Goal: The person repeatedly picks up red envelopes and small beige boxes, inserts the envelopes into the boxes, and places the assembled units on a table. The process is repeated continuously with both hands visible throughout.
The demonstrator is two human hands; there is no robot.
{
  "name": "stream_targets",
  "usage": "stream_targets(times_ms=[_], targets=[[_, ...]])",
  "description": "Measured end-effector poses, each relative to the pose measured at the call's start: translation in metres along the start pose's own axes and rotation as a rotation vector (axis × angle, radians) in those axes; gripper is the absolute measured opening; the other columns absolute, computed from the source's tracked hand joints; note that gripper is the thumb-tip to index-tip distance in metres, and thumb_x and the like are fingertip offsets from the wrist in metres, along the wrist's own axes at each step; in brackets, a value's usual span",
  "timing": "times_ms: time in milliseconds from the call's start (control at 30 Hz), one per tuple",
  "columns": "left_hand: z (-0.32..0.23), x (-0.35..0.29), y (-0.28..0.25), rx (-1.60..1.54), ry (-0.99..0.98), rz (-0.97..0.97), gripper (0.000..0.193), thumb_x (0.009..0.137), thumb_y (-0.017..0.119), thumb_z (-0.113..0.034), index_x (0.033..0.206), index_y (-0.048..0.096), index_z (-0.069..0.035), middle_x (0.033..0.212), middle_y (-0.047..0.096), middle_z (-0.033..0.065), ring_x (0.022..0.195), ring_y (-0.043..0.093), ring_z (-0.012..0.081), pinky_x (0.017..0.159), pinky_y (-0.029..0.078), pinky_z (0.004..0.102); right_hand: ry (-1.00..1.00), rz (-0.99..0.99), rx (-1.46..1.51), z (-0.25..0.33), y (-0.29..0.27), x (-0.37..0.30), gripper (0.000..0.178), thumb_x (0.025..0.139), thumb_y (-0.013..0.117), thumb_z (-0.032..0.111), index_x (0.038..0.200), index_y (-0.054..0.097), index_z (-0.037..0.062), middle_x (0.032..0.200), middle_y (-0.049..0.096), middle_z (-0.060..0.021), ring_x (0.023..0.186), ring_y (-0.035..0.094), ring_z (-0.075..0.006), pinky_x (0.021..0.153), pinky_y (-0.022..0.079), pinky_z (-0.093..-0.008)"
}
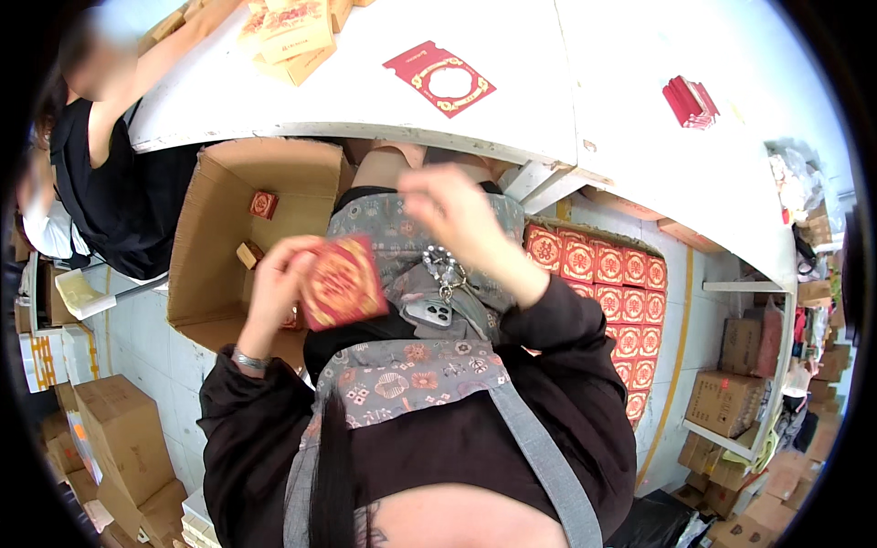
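Note:
My left hand (281, 279) grips a square red box (345, 283) with gold ornament by its left edge, above my lap. The fingers close around that edge. My right hand (449, 205) is raised over my apron (370, 217), apart from the box. Its fingers are smeared by motion, so I cannot make out their pose. Beyond both hands, a flat red card sleeve (429, 68) with a round cut-out lies on the white table (530, 55). To my right, a carton holds rows of similar red-and-gold boxes (607, 263).
Left of my lap stands an open carton (206, 251) with a few small boxes inside. Cream boxes (297, 32) and a stack of red card pieces (692, 100) lie on the table. A co-worker (100, 173) sits at the left. A phone (429, 312) lies on my lap.

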State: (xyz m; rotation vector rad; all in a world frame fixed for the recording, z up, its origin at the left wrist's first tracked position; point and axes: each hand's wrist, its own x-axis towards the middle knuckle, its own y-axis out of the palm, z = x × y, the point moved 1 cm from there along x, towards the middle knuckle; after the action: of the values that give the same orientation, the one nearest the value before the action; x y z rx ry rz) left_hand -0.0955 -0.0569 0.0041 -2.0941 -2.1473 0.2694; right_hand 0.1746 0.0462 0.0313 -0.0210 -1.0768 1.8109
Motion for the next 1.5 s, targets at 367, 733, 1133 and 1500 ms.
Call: stream_targets(times_ms=[367, 733, 1133, 1500], targets=[[0.004, 0.050, 0.002, -0.272, -0.200, -0.095, 0.073, 0.093, 0.058, -0.026, 0.147, 0.015, -0.002, 0.147, 0.030, 0.0208, 0.126, 0.045, 0.0289, 0.099, 0.041, 0.0426, -0.502, -0.166, -0.515, 0.010, -0.008, 0.003, 0.032, 0.069, 0.060, 0.008, 0.099, 0.065, 0.0010, 0.100, 0.066, -0.0094, 0.094, 0.061, -0.0230, 0.075, 0.049, -0.0349], [-0.009, 0.059, 0.074, 0.045, 0.142, -0.402, 0.105, 0.065, 0.076, -0.007, 0.146, 0.010, 0.000, 0.136, 0.031, 0.0198, 0.123, 0.039, 0.0295, 0.101, 0.037, 0.0377, 0.241, -0.179, 0.409, 0.029, 0.019, -0.023, 0.098, 0.074, 0.076, 0.014, 0.147, 0.010, 0.0049, 0.145, 0.030, -0.0203, 0.120, 0.048, -0.0313, 0.096, 0.041, -0.0406], [-0.061, 0.012, 0.007, -0.247, 0.150, 0.235, 0.044, 0.087, 0.060, 0.000, 0.130, 0.052, 0.001, 0.117, 0.062, 0.0059, 0.100, 0.055, 0.0084, 0.086, 0.045, 0.0231, 0.370, 0.317, 0.978, 0.028, 0.021, 0.050, 0.025, 0.073, 0.076, 0.004, 0.096, 0.066, 0.0006, 0.078, 0.065, 0.0023, 0.068, 0.056, -0.0054, 0.062, 0.048, -0.0229], [-0.030, 0.025, -0.070, -0.325, 0.079, -0.360, 0.041, 0.093, 0.057, -0.016, 0.128, 0.047, 0.003, 0.112, 0.063, 0.0120, 0.098, 0.062, 0.0159, 0.084, 0.050, 0.0295, 0.060, -0.543, 0.347, -0.040, 0.045, 0.291, 0.055, 0.081, 0.070, 0.036, 0.115, 0.055, -0.0049, 0.106, 0.062, -0.0157, 0.094, 0.062, -0.0229, 0.073, 0.052, -0.0346]])
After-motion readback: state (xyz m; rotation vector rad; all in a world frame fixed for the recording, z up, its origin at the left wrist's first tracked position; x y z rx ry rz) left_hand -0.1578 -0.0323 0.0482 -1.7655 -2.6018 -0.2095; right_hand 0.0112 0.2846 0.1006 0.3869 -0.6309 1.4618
